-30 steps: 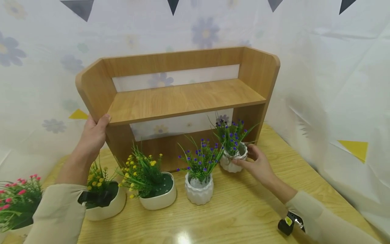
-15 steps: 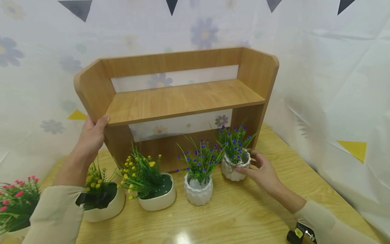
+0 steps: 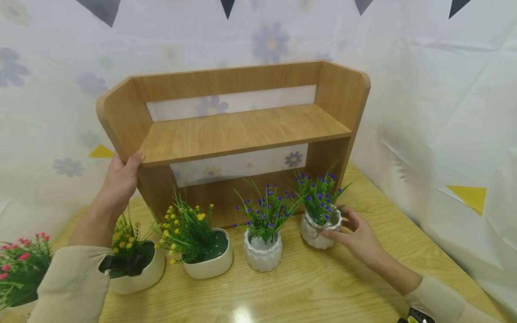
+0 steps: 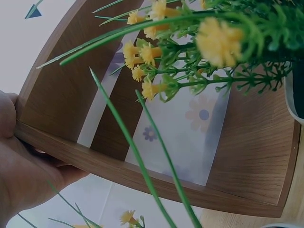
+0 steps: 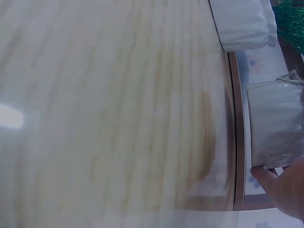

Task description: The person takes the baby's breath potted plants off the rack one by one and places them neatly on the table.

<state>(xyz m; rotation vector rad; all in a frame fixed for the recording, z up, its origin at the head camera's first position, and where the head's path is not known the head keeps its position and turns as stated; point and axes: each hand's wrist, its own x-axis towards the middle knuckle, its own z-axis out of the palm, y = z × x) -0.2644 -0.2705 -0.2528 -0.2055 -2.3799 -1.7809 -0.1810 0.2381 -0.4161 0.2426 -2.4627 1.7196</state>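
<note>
My left hand (image 3: 121, 179) grips the left side panel of a two-tier wooden shelf (image 3: 242, 130), thumb at the front edge by the upper board. In the left wrist view, that hand (image 4: 28, 175) wraps the side board of the shelf (image 4: 256, 152). At the shelf's right front, my right hand (image 3: 361, 240) holds a white fluted pot (image 3: 312, 234) of purple flowers by its right side, thumb in front. The right wrist view has the pot (image 5: 275, 123) with the fingers of my hand (image 5: 289, 187) at its lower edge. Whether the pot touches the table is unclear.
Another white pot with purple flowers (image 3: 263, 258) stands left of the held one. Further left are two oval cream planters of yellow flowers, one nearer the middle (image 3: 210, 267) and one by my left forearm (image 3: 141, 282). Pink flowers (image 3: 24, 256) stand at the far left of the table (image 3: 291, 296).
My right hand and the purple-flowered pot in it have moved toward me and to the right, away from the shelf. My left hand keeps its grip on the shelf.
</note>
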